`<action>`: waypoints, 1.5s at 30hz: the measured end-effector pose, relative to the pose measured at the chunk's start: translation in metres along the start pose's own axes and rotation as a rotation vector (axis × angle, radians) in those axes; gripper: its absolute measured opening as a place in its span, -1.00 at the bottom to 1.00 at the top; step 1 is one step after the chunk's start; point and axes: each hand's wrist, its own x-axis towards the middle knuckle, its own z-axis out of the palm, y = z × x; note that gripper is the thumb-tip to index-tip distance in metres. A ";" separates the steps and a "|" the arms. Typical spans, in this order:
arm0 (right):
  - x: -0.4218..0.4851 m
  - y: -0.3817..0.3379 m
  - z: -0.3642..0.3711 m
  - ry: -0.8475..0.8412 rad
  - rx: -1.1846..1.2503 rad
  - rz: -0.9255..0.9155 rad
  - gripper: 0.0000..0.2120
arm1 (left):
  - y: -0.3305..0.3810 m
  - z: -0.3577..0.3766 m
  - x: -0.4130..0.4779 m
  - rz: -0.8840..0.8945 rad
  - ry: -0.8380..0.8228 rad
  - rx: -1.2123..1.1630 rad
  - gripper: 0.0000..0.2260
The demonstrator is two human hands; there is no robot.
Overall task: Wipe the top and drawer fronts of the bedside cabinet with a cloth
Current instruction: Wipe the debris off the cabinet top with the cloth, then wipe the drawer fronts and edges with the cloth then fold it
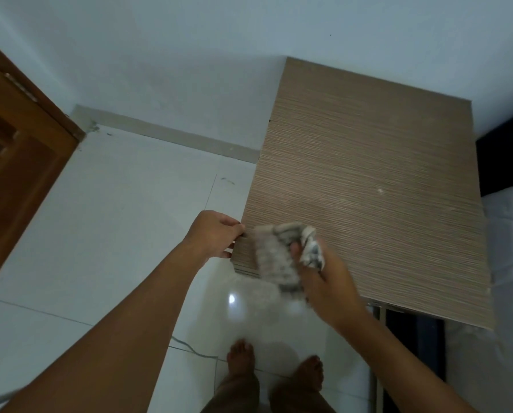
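The bedside cabinet (368, 174) has a light wood-grain top and stands against the white wall, seen from above. My left hand (213, 234) grips the cabinet's near left corner with its fingers on the edge. My right hand (323, 278) holds a crumpled grey-and-white cloth (282, 254), which lies blurred over the top's near left edge. The drawer fronts are hidden below the top.
A brown wooden door (19, 162) stands at the left. A bed with white bedding (508, 248) adjoins the cabinet on the right. White floor tiles (124, 234) spread to the left, with a thin cable (189, 348) near my bare feet (273, 371).
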 end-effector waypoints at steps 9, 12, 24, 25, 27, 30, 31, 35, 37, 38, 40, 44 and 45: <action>0.008 0.021 -0.007 -0.054 -0.590 -0.160 -0.66 | -0.003 0.012 -0.005 -0.017 0.102 -0.061 -0.87; 0.003 0.024 -0.005 -0.107 -0.332 -0.164 -0.78 | -0.004 0.018 -0.003 -0.008 0.159 -0.075 -0.83; 0.040 0.008 -0.060 0.323 0.217 -0.165 -0.83 | -0.008 0.033 0.010 0.240 0.276 0.033 -0.81; 0.043 0.008 -0.064 0.327 0.199 -0.186 -0.82 | -0.006 0.034 0.013 0.262 0.276 0.044 -0.81; 0.049 0.008 -0.071 0.331 0.166 -0.222 -0.80 | -0.003 0.037 0.018 0.301 0.292 0.062 -0.79; 0.056 0.011 -0.079 0.347 0.118 -0.264 -0.80 | 0.003 0.041 0.029 0.354 0.357 0.121 -0.72; 0.058 0.014 -0.081 0.355 0.104 -0.278 -0.79 | 0.005 0.042 0.032 0.368 0.380 0.141 -0.70; 0.054 0.027 -0.089 0.346 0.123 -0.314 -0.79 | 0.006 0.046 0.041 0.389 0.442 0.226 -0.59; 0.049 0.031 -0.094 0.346 0.147 -0.336 -0.79 | 0.006 0.046 0.043 0.401 0.461 0.260 -0.56; 0.045 0.032 -0.096 0.359 0.164 -0.355 -0.79 | 0.005 0.046 0.043 0.409 0.464 0.269 -0.56; 0.036 0.035 -0.099 0.392 0.197 -0.386 -0.79 | 0.002 0.046 0.040 0.420 0.471 0.286 -0.58; 0.013 0.037 -0.097 0.442 0.294 -0.397 -0.78 | -0.011 0.049 0.030 0.453 0.493 0.284 -0.58; 0.006 0.037 -0.096 0.452 0.319 -0.396 -0.77 | -0.015 0.050 0.027 0.473 0.498 0.269 -0.58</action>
